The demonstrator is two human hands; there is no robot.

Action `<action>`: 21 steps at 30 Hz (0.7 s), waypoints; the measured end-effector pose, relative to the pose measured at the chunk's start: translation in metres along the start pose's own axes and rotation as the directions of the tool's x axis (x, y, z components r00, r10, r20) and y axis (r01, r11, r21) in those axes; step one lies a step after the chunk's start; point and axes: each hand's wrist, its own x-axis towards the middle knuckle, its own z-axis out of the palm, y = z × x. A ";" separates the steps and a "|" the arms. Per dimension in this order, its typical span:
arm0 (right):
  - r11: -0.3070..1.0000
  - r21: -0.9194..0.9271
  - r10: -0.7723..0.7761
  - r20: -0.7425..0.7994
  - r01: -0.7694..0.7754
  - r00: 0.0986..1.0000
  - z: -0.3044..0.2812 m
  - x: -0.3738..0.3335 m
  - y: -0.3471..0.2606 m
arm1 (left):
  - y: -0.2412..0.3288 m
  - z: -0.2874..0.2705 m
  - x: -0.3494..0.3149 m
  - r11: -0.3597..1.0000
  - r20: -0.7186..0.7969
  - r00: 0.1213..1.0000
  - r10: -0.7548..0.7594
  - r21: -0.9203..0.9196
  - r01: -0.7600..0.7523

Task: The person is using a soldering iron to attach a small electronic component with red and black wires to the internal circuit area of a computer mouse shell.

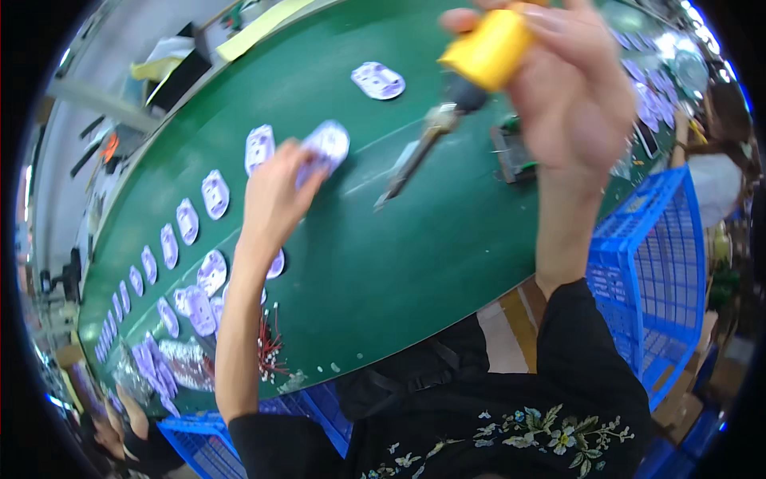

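Note:
My right hand is raised at the upper right, its fingers wrapped round the yellow handle of a soldering iron. The iron's dark metal barrel slants down to the left, and its tip hangs over the middle of the green table. In my left hand is a pale purple oval plastic shell, pinched at its lower edge and slightly blurred. Just beyond that hand lies a similar shell. Farther off, apart from both hands, another shell rests flat with its inner side up.
More purple shells run in a curved row along the left. Loose shells and thin red wires lie by my left forearm. A metal block sits below my right hand. Blue crates flank me; people work at both sides.

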 end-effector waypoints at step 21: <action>0.877 -0.140 0.470 0.050 -0.460 0.881 0.042 -0.067 0.142 | 0.118 -0.138 -0.103 0.943 -0.291 0.922 0.255 0.284 -0.171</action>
